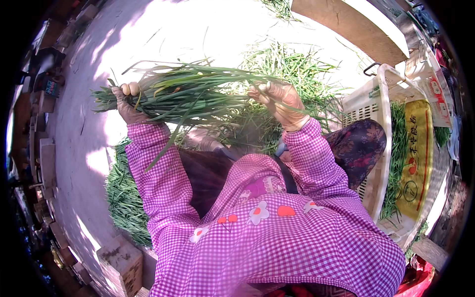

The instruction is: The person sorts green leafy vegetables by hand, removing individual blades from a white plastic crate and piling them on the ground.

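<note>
My left hand [128,102] grips a bunch of long green leaves, apparently garlic chives [196,94], close to its cut end at the left. The bunch lies sideways in the air above my feet, its loose tips trailing right. At those tips, my right hand [284,104] has its fingers closed on some thin leaf ends. One long blade hangs down over my left sleeve [156,159]. Below and beyond the hands, a loose heap of green and yellowish leaves [289,67] covers the ground.
A pile of chives [126,196] lies by my left side. On my right stands a white plastic crate [384,141] containing greens and a yellow printed sack [415,159]. A wooden beam [349,26] lies ahead at right. A wooden block [120,263] stands at lower left.
</note>
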